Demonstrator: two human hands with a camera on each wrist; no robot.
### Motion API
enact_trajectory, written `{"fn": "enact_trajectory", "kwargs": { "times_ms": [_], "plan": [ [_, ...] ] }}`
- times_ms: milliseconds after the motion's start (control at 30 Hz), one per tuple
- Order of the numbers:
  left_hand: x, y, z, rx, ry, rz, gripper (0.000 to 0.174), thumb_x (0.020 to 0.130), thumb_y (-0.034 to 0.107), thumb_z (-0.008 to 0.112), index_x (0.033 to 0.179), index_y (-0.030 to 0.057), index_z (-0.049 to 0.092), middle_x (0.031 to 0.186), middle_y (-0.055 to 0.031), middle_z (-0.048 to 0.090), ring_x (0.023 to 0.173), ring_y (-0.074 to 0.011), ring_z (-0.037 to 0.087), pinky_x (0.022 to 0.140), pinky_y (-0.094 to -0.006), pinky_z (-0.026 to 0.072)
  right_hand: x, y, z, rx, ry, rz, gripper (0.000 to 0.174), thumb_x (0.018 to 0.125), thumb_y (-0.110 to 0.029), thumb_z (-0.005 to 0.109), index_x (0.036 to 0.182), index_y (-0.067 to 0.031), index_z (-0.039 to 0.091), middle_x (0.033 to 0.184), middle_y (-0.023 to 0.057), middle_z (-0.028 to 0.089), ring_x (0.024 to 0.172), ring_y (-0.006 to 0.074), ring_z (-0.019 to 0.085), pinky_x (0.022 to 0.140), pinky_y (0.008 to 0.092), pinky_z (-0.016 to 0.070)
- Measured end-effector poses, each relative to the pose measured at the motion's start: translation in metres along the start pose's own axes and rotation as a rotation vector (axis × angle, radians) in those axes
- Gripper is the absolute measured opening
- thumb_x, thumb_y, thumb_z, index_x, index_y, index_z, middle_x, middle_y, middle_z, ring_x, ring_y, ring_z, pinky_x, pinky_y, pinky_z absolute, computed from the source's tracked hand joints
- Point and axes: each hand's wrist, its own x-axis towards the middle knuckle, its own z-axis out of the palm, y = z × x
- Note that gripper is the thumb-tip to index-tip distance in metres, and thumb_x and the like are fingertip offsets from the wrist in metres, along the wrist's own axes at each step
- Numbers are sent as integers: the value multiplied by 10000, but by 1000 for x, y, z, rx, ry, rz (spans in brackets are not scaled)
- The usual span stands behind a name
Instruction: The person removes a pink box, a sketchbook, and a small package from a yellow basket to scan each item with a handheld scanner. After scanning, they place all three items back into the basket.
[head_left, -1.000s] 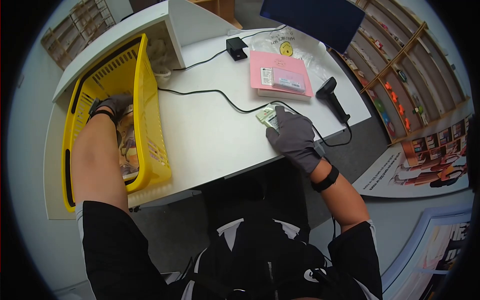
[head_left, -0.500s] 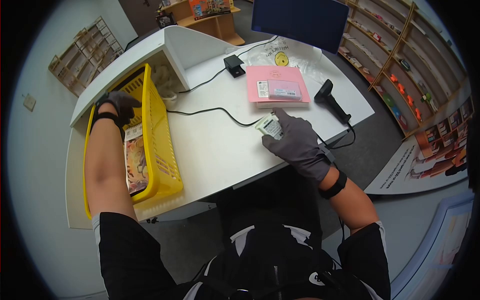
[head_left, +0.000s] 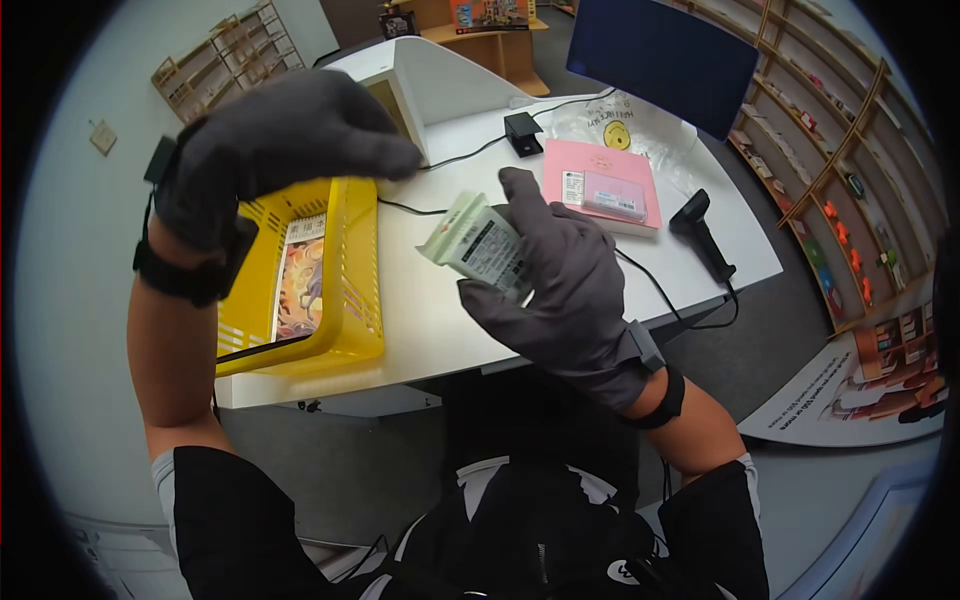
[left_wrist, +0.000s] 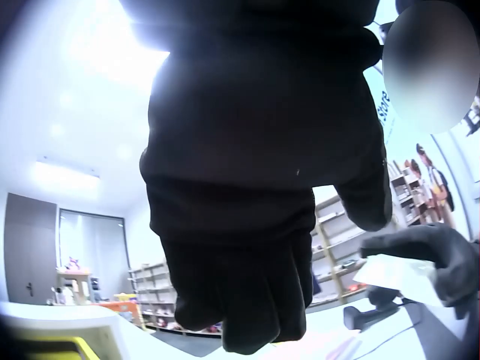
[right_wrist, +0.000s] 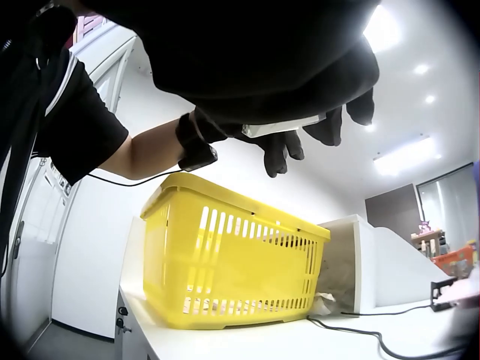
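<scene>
head view: right hand (head_left: 565, 290) is raised to the right of the yellow basket (head_left: 352, 250), thumb and fingers curled round a pale green packet (head_left: 472, 243), label side up. left hand (head_left: 275, 140) hangs above the basket's far end, fingers loosely bent, gripping nothing. a printed flat pack (head_left: 300, 280) lies inside the basket. scanner (head_left: 705, 232) sits well right of the basket.

left wrist view: the left hand (left_wrist: 255, 225) has its fingers hanging together, empty.

right wrist view: the packet's edge (right_wrist: 283, 126) shows above the basket (right_wrist: 232, 262), with the left hand (right_wrist: 279, 150) just beyond it.
</scene>
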Motion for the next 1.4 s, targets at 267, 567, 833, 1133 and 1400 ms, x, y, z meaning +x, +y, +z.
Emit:
{"fn": "enact_trajectory", "kwargs": {
  "times_ms": [267, 567, 833, 1133, 1400],
  "plan": [
    [-21, 55, 58, -125, -204, -64, 517, 872, 512, 834, 889, -4, 812, 741, -106, 747, 680, -173, 723, 664, -351, 565, 12, -15, -5, -3, -10, 19, 927, 826, -253, 883, 1573, 59, 432, 909, 109, 739, 790, 288, 741, 793, 462, 580],
    [-9, 81, 61, -154, -284, -100, 410, 849, 424, 881, 811, 23, 803, 620, -46, 674, 563, -113, 604, 589, -327, 486, -2, 0, -3, -8, 68, -2, 980, 831, -271, 917, 1598, 75, 415, 848, 115, 737, 721, 270, 741, 731, 411, 583],
    [5, 93, 60, -105, -372, -63, 437, 900, 484, 817, 898, 48, 832, 737, -57, 753, 643, -147, 700, 652, -317, 544, -5, 1, -20, -99, -88, 182, 923, 838, -270, 885, 1563, 94, 445, 809, 144, 721, 717, 291, 749, 683, 422, 588],
    [73, 132, 87, 13, -549, 53, 445, 935, 483, 767, 939, 43, 833, 818, -70, 785, 730, -166, 732, 708, -344, 575, -50, 53, -28, -243, -21, 315, 855, 829, -221, 826, 1555, 63, 476, 795, 171, 711, 718, 362, 729, 679, 452, 586],
    [165, 136, 152, 482, -46, 230, 807, 746, 595, 872, 1333, 55, 749, 1117, -152, 807, 1022, -335, 781, 893, -440, 614, -119, 96, -29, -197, -154, 520, 864, 799, -284, 809, 1557, -1, 506, 866, 222, 743, 832, 399, 757, 754, 478, 601]
  ]
}}
